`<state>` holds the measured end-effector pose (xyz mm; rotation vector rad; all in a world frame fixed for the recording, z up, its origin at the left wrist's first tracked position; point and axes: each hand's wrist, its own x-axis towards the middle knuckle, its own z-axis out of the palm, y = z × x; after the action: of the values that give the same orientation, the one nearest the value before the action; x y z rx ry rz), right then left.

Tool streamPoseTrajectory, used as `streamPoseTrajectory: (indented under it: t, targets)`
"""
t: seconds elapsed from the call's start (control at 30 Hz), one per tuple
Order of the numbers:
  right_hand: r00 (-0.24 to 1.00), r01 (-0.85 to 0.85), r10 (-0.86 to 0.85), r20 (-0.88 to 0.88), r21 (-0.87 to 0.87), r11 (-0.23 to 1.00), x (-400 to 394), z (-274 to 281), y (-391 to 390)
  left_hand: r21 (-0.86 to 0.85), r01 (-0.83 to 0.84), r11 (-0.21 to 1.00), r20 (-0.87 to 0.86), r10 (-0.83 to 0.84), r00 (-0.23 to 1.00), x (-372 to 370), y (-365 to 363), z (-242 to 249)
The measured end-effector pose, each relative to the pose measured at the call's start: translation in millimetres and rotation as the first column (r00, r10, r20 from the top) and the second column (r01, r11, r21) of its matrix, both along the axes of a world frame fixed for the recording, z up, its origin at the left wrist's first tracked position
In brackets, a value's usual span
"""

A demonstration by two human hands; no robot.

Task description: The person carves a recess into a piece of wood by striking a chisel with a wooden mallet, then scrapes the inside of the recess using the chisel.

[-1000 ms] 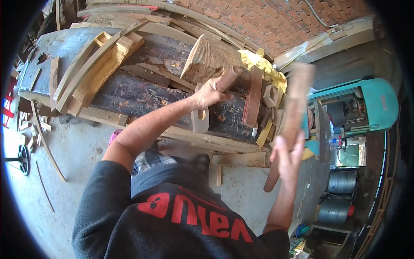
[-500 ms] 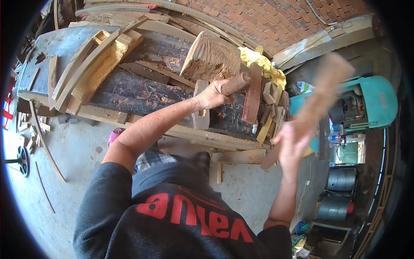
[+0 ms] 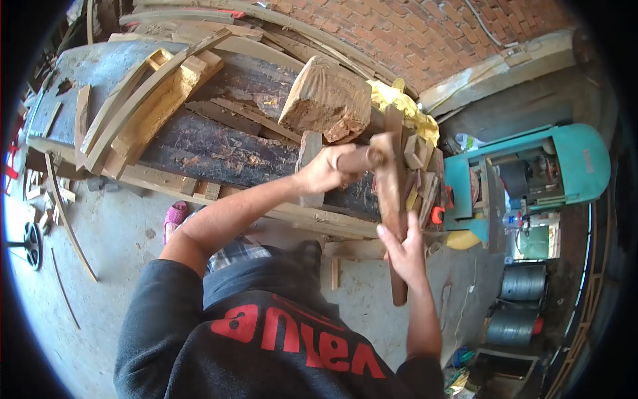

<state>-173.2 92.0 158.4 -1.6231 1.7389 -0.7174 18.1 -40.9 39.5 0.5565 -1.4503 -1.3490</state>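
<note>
Chisel handle (image 3: 355,159) lies across the dark bench (image 3: 219,149), just below a rough wood block (image 3: 327,100). Yellow cloth (image 3: 405,106) sits beside that block, curved wooden strips (image 3: 143,93) well left of it, and a teal machine (image 3: 531,173) off to its right. Left hand (image 3: 323,169) is curled tight around the handle, forearm stretched forward. Right hand (image 3: 405,249) grips a wooden mallet (image 3: 389,193), its head meeting the handle's end.

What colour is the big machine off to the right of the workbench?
Teal, or turquoise: the machine shows best in the head view.
</note>
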Motion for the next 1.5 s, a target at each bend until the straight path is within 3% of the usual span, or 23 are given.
streamPoseTrajectory:
  t: [0.1,0.13,0.17,0.23,0.37,0.43,0.53,0.7,0.73,0.77,0.83,0.9,0.97,1.03,1.07,1.1,1.17,1.2,1.23,1.27,1.3,1.37,1.5]
  targets:
    - [0.988,0.001,-0.012,0.153,0.069,0.998,-6.9,-33.3,21.8,-0.251,-0.026,0.968,0.109,0.054,0.993,9.1,36.3,-17.0]
    - [0.970,0.010,-0.027,0.242,0.071,0.997,-8.3,-42.6,27.4,-0.452,-0.122,0.883,0.035,0.154,0.987,-0.3,47.4,-34.2]
    - [0.970,0.006,-0.025,0.243,0.076,0.997,-7.3,-48.7,30.2,-0.586,-0.049,0.809,0.151,0.169,0.974,0.5,61.3,-39.3]
    - [0.924,0.120,-0.124,0.362,0.035,0.992,-7.0,-55.3,34.8,-0.642,0.200,0.740,0.446,0.148,0.883,-3.3,78.0,-56.6]
    - [0.925,0.132,-0.107,0.365,-0.044,0.990,-13.2,-36.1,36.3,-0.678,0.214,0.704,0.423,0.135,0.896,-8.1,71.7,-47.1]
    - [0.930,0.127,-0.072,0.359,-0.134,0.983,-21.8,-23.9,33.4,-0.515,0.013,0.857,0.166,0.086,0.982,-10.3,53.1,-21.2]
    - [0.949,0.065,0.023,0.314,-0.267,0.961,-18.2,15.0,27.1,-0.221,-0.084,0.972,0.037,0.095,0.995,-8.0,29.0,1.3]
    - [0.965,-0.084,0.211,0.153,-0.584,0.807,-7.3,72.2,13.3,0.063,-0.041,0.997,0.004,0.041,0.999,-2.1,0.8,5.5]
    - [0.945,-0.055,0.235,0.229,-0.597,0.801,-3.6,72.5,10.5,0.058,-0.046,0.997,0.029,0.045,0.999,-1.2,-3.2,6.2]
    - [0.945,-0.054,0.234,0.229,-0.595,0.802,-2.8,65.6,4.5,0.050,-0.052,0.997,0.052,0.050,0.997,-0.4,-5.4,8.3]
    - [0.978,-0.193,0.150,-0.143,-0.361,0.913,-2.7,44.6,-11.8,0.112,-0.034,0.993,-0.003,0.034,0.999,-0.9,-2.4,15.6]
    - [0.979,-0.157,0.136,-0.149,-0.139,0.978,9.3,35.2,-21.0,0.166,-0.010,0.986,-0.053,0.019,0.998,2.4,-5.1,18.8]
    - [0.989,-0.136,0.130,-0.068,-0.100,0.986,5.7,57.2,-23.0,0.088,-0.114,0.990,0.039,0.111,0.993,10.4,-15.9,14.6]
    - [0.996,-0.043,0.059,0.071,-0.207,0.977,10.4,75.5,-17.6,0.138,-0.130,0.982,0.101,0.117,0.988,12.6,-14.6,14.5]
    - [0.977,-0.023,0.100,0.191,-0.373,0.928,18.5,77.8,-17.9,0.143,-0.106,0.984,0.096,0.093,0.991,10.7,-15.1,14.2]
    - [0.988,-0.086,0.137,0.071,-0.483,0.871,16.7,78.2,-19.6,0.139,-0.082,0.987,0.089,0.070,0.994,8.7,-16.5,16.3]
    - [0.994,-0.057,0.098,0.044,-0.558,0.828,10.6,45.5,-25.9,0.141,-0.018,0.990,-0.005,0.019,1.000,2.6,-13.3,15.1]
    - [0.954,-0.235,0.138,-0.266,-0.375,0.897,4.7,39.2,-32.0,0.147,0.003,0.989,-0.049,0.004,0.999,-1.8,-14.7,9.9]
    - [0.929,-0.280,0.192,-0.318,-0.261,0.924,6.6,23.8,-35.7,0.154,0.024,0.988,-0.093,-0.010,0.996,-4.6,-17.0,4.5]
    - [0.973,-0.186,0.159,-0.168,-0.164,0.969,12.3,21.5,-31.4,0.152,0.002,0.988,-0.013,0.000,1.000,4.5,-22.5,7.3]
    - [0.994,-0.112,0.111,-0.023,-0.054,0.992,15.0,21.6,-29.5,0.151,-0.038,0.988,-0.082,0.051,0.995,7.8,-24.1,13.7]
    - [0.991,-0.101,0.102,0.082,-0.018,0.995,2.9,9.7,-26.0,0.323,0.035,0.946,0.062,-0.058,0.996,25.2,-36.6,19.7]
    - [0.925,0.027,-0.039,0.378,0.039,0.999,-2.6,-9.1,-8.1,0.172,-0.040,0.984,-0.116,0.060,0.991,13.1,-30.9,19.6]
